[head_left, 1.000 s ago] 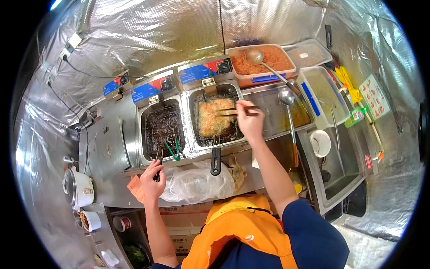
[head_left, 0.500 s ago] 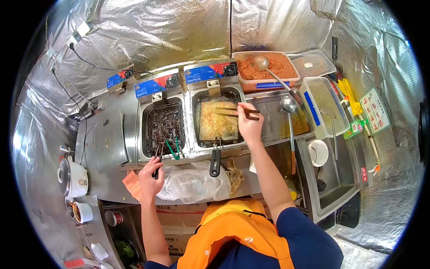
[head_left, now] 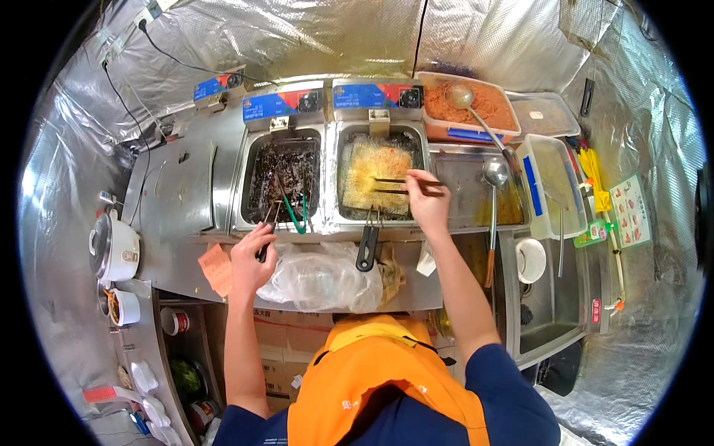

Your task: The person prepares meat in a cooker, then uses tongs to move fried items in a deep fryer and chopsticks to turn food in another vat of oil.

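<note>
My right hand (head_left: 429, 201) grips dark chopsticks (head_left: 390, 181), their tips over the golden, crumbly food (head_left: 378, 163) in the right fryer (head_left: 332, 178). That food fills most of a wire basket whose black handle (head_left: 367, 249) hangs over the front edge, untouched. At the left fryer (head_left: 242, 175), my left hand (head_left: 253, 256) is closed round the black handle (head_left: 265, 244) of another basket. Dark bubbling oil (head_left: 285, 171) fills this fryer; whatever lies in it is hard to make out. Green-tipped tongs (head_left: 296, 215) lean on its front rim, beside my left hand.
Clear plastic bags (head_left: 320, 279) and an orange paper slip (head_left: 216, 269) lie before the fryers. To the right are a metal tray (head_left: 465, 175) with a ladle (head_left: 494, 175), a tub of reddish paste (head_left: 487, 110) and a sink (head_left: 556, 312). A rice cooker (head_left: 119, 249) stands left.
The whole view has shifted, so the fryers sit higher and farther right. The chopsticks have moved slightly over the golden food and their tips show apart. My left hand keeps the basket handle.
</note>
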`<action>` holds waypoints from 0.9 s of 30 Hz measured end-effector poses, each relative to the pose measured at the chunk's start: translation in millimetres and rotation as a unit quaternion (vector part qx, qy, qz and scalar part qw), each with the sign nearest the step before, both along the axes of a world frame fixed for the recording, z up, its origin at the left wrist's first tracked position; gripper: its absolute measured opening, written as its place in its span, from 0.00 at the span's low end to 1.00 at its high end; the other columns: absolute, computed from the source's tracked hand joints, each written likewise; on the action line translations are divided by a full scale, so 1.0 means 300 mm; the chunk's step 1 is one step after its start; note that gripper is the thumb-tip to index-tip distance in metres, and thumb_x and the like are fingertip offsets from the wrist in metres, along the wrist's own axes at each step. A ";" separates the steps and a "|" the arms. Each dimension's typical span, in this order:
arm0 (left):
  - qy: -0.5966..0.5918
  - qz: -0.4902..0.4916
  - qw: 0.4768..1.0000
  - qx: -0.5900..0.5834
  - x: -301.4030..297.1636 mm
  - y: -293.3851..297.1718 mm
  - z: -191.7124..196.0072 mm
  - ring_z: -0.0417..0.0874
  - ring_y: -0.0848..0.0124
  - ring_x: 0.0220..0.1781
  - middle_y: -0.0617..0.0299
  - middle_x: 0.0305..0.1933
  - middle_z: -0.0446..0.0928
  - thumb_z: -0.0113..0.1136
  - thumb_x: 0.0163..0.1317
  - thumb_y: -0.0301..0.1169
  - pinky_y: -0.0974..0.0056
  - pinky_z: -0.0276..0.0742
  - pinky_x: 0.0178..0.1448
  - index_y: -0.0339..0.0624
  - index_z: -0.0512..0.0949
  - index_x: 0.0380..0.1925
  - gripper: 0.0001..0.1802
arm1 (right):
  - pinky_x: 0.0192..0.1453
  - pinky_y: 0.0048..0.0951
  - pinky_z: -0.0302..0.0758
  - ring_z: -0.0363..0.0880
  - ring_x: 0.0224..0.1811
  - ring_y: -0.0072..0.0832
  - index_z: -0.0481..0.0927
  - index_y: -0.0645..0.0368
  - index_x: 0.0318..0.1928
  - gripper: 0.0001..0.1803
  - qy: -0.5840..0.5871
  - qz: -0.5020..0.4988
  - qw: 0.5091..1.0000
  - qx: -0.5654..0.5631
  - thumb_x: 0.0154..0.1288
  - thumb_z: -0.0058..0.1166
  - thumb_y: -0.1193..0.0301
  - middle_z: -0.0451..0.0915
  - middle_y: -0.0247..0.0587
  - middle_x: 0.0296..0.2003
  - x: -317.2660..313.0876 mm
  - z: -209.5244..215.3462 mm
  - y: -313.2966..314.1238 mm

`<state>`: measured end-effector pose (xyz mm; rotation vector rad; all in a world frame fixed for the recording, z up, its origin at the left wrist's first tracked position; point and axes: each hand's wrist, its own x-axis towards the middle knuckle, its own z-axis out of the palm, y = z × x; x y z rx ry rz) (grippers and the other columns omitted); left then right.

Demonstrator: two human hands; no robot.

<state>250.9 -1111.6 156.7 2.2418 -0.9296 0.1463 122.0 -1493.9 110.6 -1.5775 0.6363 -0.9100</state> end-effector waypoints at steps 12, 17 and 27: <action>0.000 0.003 1.000 0.001 -0.010 0.006 0.006 0.85 0.51 0.67 0.44 0.56 0.88 0.63 0.58 0.22 0.54 0.80 0.71 0.34 0.89 0.41 0.12 | 0.38 0.26 0.81 0.89 0.34 0.23 0.88 0.64 0.47 0.07 0.007 -0.040 0.998 -0.052 0.75 0.61 0.75 0.90 0.40 0.32 -0.059 0.093 -0.037; -0.009 0.006 1.000 0.004 -0.004 -0.004 0.014 0.85 0.51 0.67 0.45 0.56 0.88 0.64 0.58 0.23 0.54 0.80 0.71 0.35 0.89 0.40 0.11 | 0.40 0.27 0.82 0.91 0.37 0.25 0.89 0.64 0.47 0.07 0.047 -0.042 0.997 -0.048 0.75 0.61 0.74 0.90 0.41 0.34 -0.021 0.076 -0.059; -0.002 -0.001 1.000 0.004 -0.009 -0.019 0.011 0.83 0.53 0.70 0.46 0.58 0.88 0.64 0.58 0.23 0.54 0.80 0.71 0.35 0.90 0.41 0.12 | 0.38 0.30 0.81 0.89 0.33 0.25 0.89 0.63 0.44 0.06 0.091 -0.017 0.977 -0.192 0.73 0.63 0.75 0.89 0.41 0.29 0.094 0.036 -0.120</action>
